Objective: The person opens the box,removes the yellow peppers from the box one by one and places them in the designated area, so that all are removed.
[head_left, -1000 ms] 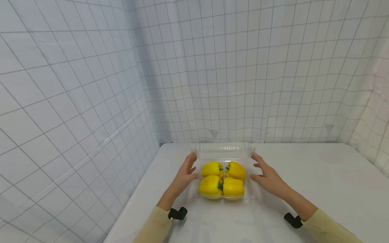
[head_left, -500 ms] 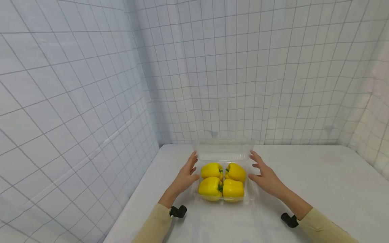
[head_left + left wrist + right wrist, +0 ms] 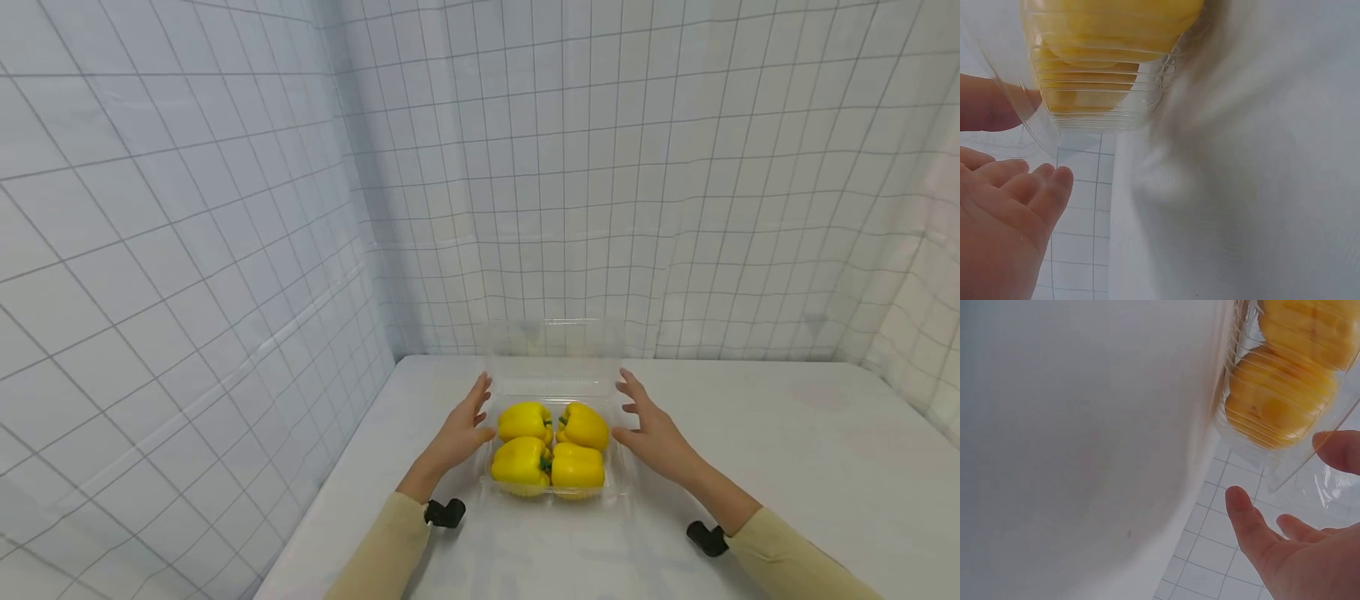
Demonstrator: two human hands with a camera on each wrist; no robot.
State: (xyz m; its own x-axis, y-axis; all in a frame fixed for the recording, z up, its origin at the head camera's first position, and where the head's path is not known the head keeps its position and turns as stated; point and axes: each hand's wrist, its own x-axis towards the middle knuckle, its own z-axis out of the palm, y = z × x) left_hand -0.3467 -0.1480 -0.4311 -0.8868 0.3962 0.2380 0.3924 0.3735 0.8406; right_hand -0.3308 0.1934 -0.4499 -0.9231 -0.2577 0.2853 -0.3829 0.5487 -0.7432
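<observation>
Head camera view shows us our two hands set on either side of a clear plastic clamshell box (image 3: 553, 454) that sits on the white desk (image 3: 787, 450), toward its left part and near the far edge. Our left hand (image 3: 459, 432) lies against the box's left side with fingers straight and pointing away from us, the thumb turned in toward the box wall. Our right hand (image 3: 651, 429) mirrors it at the right side, fingers stretched and slightly spread, thumb likewise pointing inward. Neither hand curls around anything; both are flat and relaxed.

Inside the box lie four yellow bell peppers (image 3: 551, 447) in two rows of two, packed touching each other. The box's transparent hinged lid (image 3: 553, 350) stands raised at the far side, roughly upright, between the fingertips of our two hands; whether the fingertips actually touch its edges we cannot tell from this view.

From the left wrist camera we see the ribbed clear wall of the box with yellow behind it, and our thumb meeting the thin plastic edge. From the right wrist camera the same ribbed wall shows, with our thumb close beside the plastic edge.

A white gridded curtain (image 3: 225, 250) encloses the desk on the left and at the back.
</observation>
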